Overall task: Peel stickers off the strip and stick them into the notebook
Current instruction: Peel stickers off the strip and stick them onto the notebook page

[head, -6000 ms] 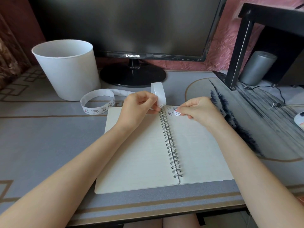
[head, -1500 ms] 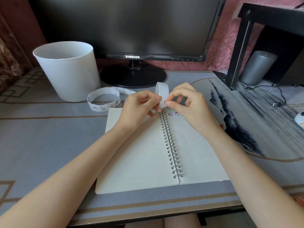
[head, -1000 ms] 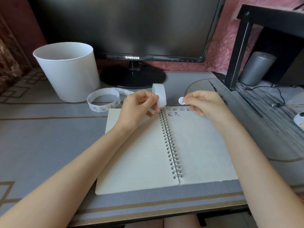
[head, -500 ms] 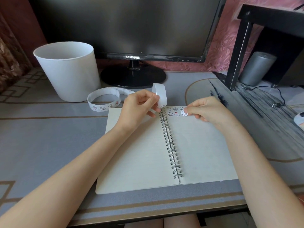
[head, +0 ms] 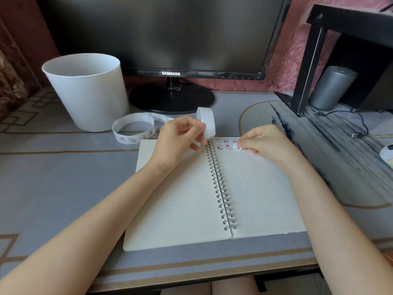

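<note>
The round sticker [head: 237,147] now sits low on the right page of the notebook [head: 255,188], at the right end of the second row, just beside the stickers already stuck [head: 222,145] near the top of the page. A second ago it was held in the air beyond the page's top edge; since half a second ago it has hardly moved. The right hand [head: 265,141] pinches its right edge with curled thumb and forefinger. The left hand [head: 180,137] has kept its place at the top of the spiral binding, fingers curled on the strip [head: 206,122], which arches above it and trails back to a loose coil on the desk [head: 53,177]. Behind the coil stand a white bin [head: 87,90] and a monitor [head: 170,35]
</note>
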